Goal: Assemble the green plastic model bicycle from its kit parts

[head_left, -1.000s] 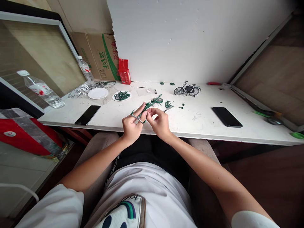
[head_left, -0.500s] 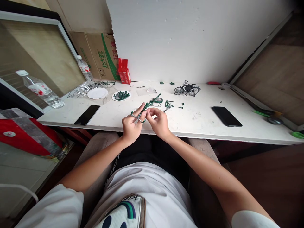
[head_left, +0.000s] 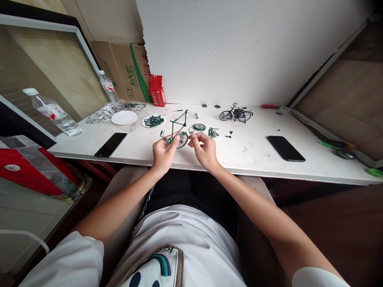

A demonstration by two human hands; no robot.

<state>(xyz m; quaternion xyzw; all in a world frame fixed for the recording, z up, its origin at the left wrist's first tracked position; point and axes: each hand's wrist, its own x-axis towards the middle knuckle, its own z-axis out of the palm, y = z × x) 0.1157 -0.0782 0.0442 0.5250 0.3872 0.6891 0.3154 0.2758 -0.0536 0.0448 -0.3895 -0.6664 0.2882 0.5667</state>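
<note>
My left hand (head_left: 163, 151) is closed on the lower end of a green model bicycle frame (head_left: 178, 124), which stands upright over the white table (head_left: 254, 149) with a small wheel at its base. My right hand (head_left: 205, 149) is just right of the frame, fingers curled in a pinch; what they hold, if anything, is too small to name. A loose green wheel (head_left: 199, 127) and small green parts (head_left: 213, 131) lie just beyond my hands.
A finished model bicycle (head_left: 236, 113) stands at the back. Two black phones (head_left: 111, 144) (head_left: 285, 148) lie left and right. A plate of green parts (head_left: 153, 120), an empty plate (head_left: 123, 117), a red box (head_left: 157, 91), water bottles (head_left: 50, 112) and a cardboard box (head_left: 128, 71) sit left.
The green frame has swung from lying slanted between both hands to standing upright in my left hand. Both hands moved forward over the table, and my right hand came off the frame.
</note>
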